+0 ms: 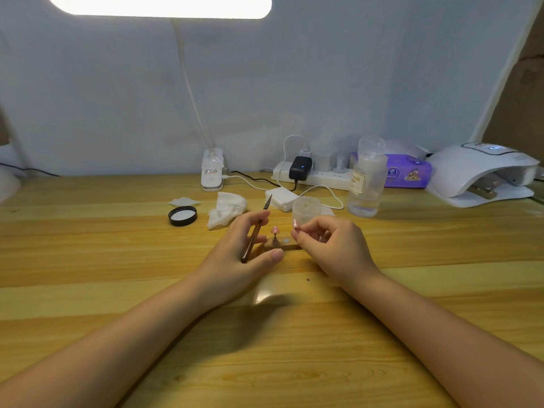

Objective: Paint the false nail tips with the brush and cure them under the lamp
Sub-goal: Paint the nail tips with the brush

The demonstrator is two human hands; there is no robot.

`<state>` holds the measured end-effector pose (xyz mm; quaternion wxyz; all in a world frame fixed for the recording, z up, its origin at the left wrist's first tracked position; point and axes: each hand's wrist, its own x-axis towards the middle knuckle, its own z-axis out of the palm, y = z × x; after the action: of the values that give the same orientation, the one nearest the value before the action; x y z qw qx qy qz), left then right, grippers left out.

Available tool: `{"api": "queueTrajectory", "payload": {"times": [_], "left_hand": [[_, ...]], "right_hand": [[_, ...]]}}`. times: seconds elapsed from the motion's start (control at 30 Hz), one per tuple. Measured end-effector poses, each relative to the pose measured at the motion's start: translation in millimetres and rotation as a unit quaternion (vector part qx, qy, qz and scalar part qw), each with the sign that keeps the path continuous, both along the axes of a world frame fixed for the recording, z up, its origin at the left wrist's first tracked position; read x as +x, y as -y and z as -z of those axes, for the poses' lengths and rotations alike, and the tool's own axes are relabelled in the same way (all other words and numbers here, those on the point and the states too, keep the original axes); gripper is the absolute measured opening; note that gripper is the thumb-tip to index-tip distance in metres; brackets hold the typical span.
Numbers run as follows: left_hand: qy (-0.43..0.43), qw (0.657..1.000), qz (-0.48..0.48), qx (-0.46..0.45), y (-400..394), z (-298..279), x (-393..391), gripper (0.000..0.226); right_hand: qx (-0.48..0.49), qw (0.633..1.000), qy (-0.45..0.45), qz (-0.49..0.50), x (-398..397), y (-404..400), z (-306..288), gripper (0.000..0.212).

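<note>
Head view: left hand (238, 254) grip holds brush (255, 235). Right hand (329, 245) pinches pink nail tip (295, 223); 2nd tip on stand (275, 231) btwn hands. Curing lamp (482, 172) far right. Judged: mid-painting, curing pending.

A single head-worn camera looks forward and down over the wooden counter (88, 290), close above both forearms, facing the pale back wall (294, 83).

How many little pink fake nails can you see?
2. One pink nail tip stands on a small post on the wooden holder. The other nail tip is pinched in the right hand. The hands may hide more.
</note>
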<state>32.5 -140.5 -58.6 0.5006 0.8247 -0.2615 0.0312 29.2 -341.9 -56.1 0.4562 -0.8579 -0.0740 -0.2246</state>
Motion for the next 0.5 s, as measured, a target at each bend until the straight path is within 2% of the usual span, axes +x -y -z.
{"api": "queueTrajectory", "payload": {"times": [0.1, 0.27, 0.5], "left_hand": [[-0.003, 1.000, -0.007, -0.010, -1.0, -2.7, -3.1, 0.072], [-0.010, 0.999, -0.010, -0.044, 0.4, -7.2, -9.5, 0.060], [-0.018, 0.998, -0.004, -0.058, -0.3, -5.5, -9.8, 0.062]], "right_hand": [[-0.013, 1.000, -0.014, 0.010, 0.8, 0.4, -0.2, 0.015], [-0.041, 0.998, -0.031, 0.023, 1.2, -0.7, -0.8, 0.015], [-0.088, 0.994, -0.054, 0.034, 3.5, -2.2, 0.8, 0.019]]}}
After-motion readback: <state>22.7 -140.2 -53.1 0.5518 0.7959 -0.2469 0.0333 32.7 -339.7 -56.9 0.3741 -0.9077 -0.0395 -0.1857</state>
